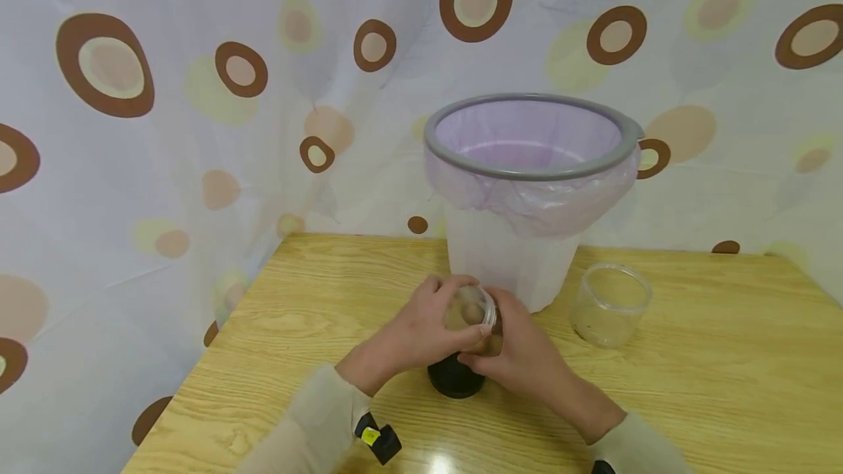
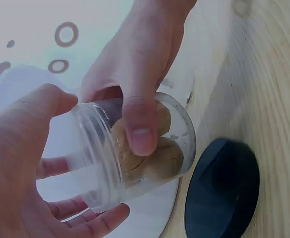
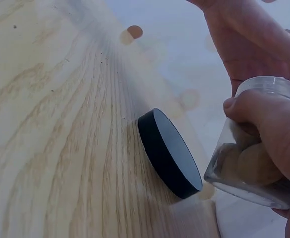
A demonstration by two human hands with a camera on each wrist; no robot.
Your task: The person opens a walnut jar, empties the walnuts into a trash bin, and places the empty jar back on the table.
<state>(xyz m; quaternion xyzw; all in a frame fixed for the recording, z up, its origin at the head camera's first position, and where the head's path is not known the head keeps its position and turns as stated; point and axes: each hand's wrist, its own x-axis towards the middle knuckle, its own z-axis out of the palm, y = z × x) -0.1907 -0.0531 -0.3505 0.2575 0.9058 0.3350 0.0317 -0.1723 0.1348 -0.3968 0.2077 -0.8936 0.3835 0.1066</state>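
Note:
A clear jar with a threaded mouth is tilted between the two hands above the table. Round brown pieces lie inside it, their exact kind not plain. My right hand grips the jar's body, its thumb across the side. Around the mouth end curls my left hand, thumb on one side and fingers on the other; part of its hold is hidden. Below the jar, a round black lid rests on the wooden table.
Behind the hands stands a white bin with a grey rim and a pinkish liner folded over it. To its right is an open clear container. The wooden table meets a cloth backdrop with brown rings.

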